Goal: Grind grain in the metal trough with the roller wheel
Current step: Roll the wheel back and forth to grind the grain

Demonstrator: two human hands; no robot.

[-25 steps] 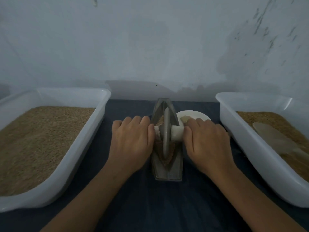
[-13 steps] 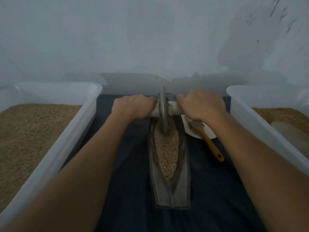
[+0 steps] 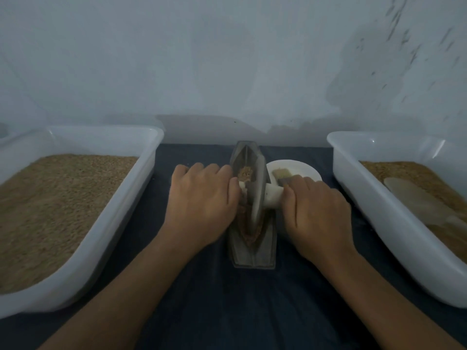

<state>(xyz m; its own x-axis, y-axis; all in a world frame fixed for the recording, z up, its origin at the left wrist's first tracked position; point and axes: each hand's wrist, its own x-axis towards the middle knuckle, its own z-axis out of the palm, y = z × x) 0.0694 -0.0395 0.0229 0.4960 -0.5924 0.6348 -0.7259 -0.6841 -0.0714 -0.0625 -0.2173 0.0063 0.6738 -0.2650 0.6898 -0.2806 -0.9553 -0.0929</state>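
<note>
Fingers [image 3: 202, 173] grip the roller wheel [image 3: 255, 198], pulled back to mid-trough [image 3: 252, 256].

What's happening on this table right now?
A person is grinding grain in a narrow metal trough on a dark cloth. The left hand and right hand each grip one end of the white axle of the roller wheel, which stands in the trough among brown grain. A white plate holding a brush sits behind the right hand, and tubs of grain flank both sides.

Single head-worn wide-angle view, looking forward and down, close over the worktop [image 3: 227, 311]. It faces a wall [image 3: 227, 59] at the far edge. Both forearms enter from the bottom.
</note>
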